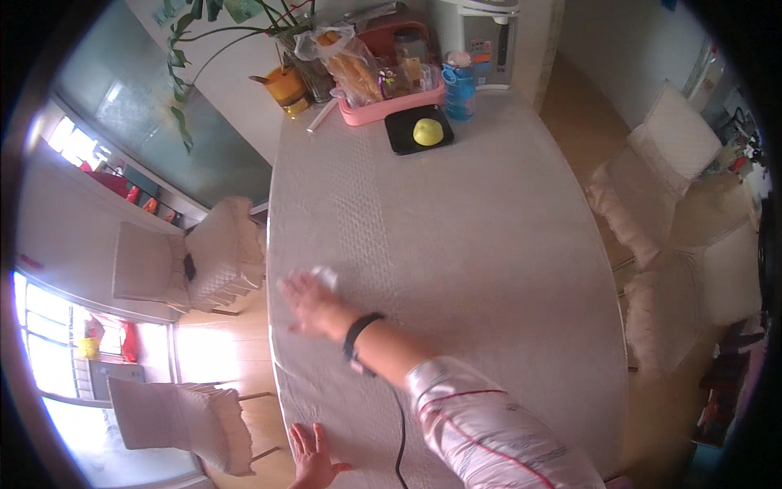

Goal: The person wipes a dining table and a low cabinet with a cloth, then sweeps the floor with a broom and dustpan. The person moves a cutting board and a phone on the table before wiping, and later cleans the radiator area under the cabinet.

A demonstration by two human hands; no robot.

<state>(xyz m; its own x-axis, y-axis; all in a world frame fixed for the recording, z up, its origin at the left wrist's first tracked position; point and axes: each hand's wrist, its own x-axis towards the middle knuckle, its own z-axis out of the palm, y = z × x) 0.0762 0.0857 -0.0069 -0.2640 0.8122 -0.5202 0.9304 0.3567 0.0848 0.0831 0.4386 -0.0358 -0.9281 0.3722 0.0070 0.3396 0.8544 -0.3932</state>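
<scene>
My right hand [310, 305] reaches across to the left edge of the table [456, 261], palm down with fingers outstretched, slightly blurred. A crumpled white tissue or cloth [325, 277] shows at its far side, partly hidden beneath it. A black band [358, 334] circles that wrist, below a shiny pale sleeve. Nearer me, my left hand [315, 463] rests flat on the table by its left edge, fingers apart and holding nothing. Between the left hand and the right arm runs a thin black cable [401, 436].
At the far end stand a pink basket [358, 114] with packaged food, a black tray [399, 134] holding a yellow-green fruit [428, 132], a blue bottle [460, 94], an orange cup [287, 85] and a plant. Covered chairs [224, 253] line both sides.
</scene>
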